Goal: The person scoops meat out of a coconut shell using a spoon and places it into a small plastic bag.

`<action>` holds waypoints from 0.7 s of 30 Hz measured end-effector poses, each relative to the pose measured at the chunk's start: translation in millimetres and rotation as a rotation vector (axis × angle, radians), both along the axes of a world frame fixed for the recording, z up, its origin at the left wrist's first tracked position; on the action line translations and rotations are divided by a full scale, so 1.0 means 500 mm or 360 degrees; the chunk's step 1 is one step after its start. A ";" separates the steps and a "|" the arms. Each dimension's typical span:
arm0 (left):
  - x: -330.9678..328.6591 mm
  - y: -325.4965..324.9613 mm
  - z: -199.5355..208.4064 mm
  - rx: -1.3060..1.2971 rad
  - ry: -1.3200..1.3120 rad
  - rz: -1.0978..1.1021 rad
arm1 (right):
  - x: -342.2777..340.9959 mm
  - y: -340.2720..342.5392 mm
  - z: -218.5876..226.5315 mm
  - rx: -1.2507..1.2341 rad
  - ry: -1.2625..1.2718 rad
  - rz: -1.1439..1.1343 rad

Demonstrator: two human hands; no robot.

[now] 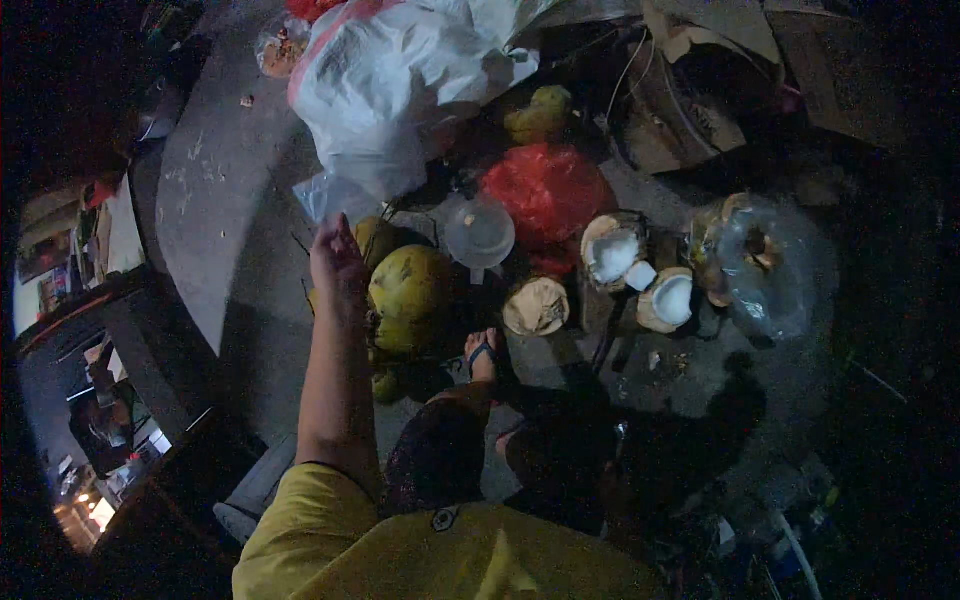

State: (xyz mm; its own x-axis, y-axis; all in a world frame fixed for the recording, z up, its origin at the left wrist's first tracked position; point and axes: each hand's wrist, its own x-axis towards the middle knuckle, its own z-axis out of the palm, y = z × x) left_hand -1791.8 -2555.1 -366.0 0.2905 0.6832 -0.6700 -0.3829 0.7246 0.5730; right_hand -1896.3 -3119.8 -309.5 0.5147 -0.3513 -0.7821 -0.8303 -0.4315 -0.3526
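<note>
My left hand point(341, 258) reaches forward over the green coconuts, its fingers bent together at the edge of a clear plastic bag point(316, 196). The bag's corner appears pinched at the fingertips, beside a large white sack point(370, 90). Just right of that wrist sits a big yellow-green coconut point(410, 295). A clear plastic container point(480, 232) with a handle stands beyond it. On the right, two opened coconut halves point(612, 250) point(668, 302) show white flesh, with a white chunk point(641, 275) between them. Deep shadow hides my right hand; a small glint shows near that side.
A red plastic bag point(550, 190) lies behind a cut piece of husk point(537, 306). At the right is a clear bag point(770, 275) with brownish pieces. An open cardboard box point(690, 110) stands at the far right. My sandalled foot point(481, 355) is near the coconuts.
</note>
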 end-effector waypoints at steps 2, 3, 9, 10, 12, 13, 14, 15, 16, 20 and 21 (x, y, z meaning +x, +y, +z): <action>-0.025 0.014 -0.030 -0.0065 -0.0311 -0.0031 | 0.005 -0.002 -0.042 -0.0004 -0.0028 -0.0012; -0.035 0.027 -0.047 -0.0094 -0.0471 -0.0043 | 0.013 -0.005 -0.065 0.0004 -0.0039 -0.0007; 0.099 0.132 -0.150 0.0064 -0.1181 -0.0361 | 0.047 -0.026 -0.183 0.0027 -0.0256 -0.0043; 0.168 0.089 -0.133 0.0016 -0.1063 -0.0220 | 0.054 -0.033 -0.203 0.0015 -0.0310 -0.0070; 0.222 0.057 -0.137 0.0037 -0.0831 -0.0221 | 0.068 -0.050 -0.231 0.0019 -0.0403 -0.0085; 0.233 0.054 -0.152 0.0095 -0.0734 -0.0370 | 0.074 -0.059 -0.245 0.0021 -0.0449 -0.0091; 0.245 0.056 -0.174 0.0156 -0.0643 -0.0517 | 0.078 -0.071 -0.257 0.0023 -0.0502 -0.0101; 0.247 0.073 -0.201 0.0152 -0.0714 -0.0649 | 0.085 -0.081 -0.269 0.0040 -0.0554 -0.0099; 0.238 0.102 -0.230 0.0046 -0.0939 -0.0670 | 0.092 -0.091 -0.279 0.0062 -0.0614 -0.0098; 0.295 -0.010 -0.218 0.0449 -0.0429 -0.0836 | 0.100 -0.146 -0.311 0.0024 -0.0853 -0.0158; 0.297 -0.041 -0.185 0.0575 -0.0206 -0.0811 | 0.100 -0.157 -0.318 0.0037 -0.0900 -0.0165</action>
State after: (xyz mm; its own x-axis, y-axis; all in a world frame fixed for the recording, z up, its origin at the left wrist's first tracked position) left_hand -1643.3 -2575.8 -458.4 0.7018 0.6143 -0.3607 -0.1236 0.6036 0.7876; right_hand -1846.5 -3198.3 -468.3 0.8190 -0.4081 -0.4034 -0.5473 -0.3446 -0.7627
